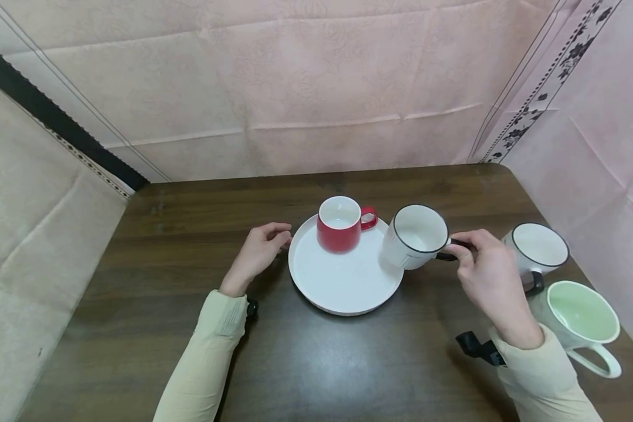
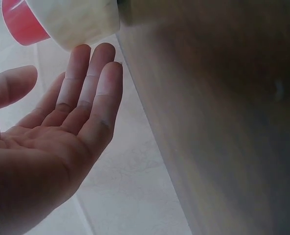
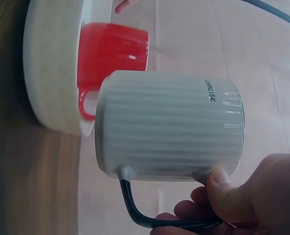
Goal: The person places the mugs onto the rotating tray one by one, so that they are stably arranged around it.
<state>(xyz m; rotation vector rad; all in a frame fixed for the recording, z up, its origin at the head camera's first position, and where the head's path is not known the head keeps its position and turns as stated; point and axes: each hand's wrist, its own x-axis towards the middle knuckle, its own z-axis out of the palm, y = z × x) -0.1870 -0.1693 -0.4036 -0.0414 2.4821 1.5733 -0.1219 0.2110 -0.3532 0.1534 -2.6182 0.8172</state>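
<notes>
My right hand (image 1: pixel 487 272) grips the black handle of a white ribbed mug (image 3: pixel 169 125) with a dark rim and the word "concise" on its side. That mug is upright at the right edge of a round white tray (image 1: pixel 343 287) with a tall side; whether its base touches the tray I cannot tell. On the tray stands a red mug (image 1: pixel 339 234), white inside, its handle pointing right. At the tray's left edge is my left hand (image 1: pixel 258 252). Its fingers (image 2: pixel 76 73) are loosely extended and hold nothing, with the tips at or very near the tray's side.
Right of my right hand stands a second white mug (image 1: pixel 539 246) with a dark rim and black handle. Nearer me is a pale green mug (image 1: pixel 580 313), partly behind the right forearm. The brown wooden table (image 1: pixel 153 328) meets cloth-covered walls (image 1: pixel 316 88) at the back and sides.
</notes>
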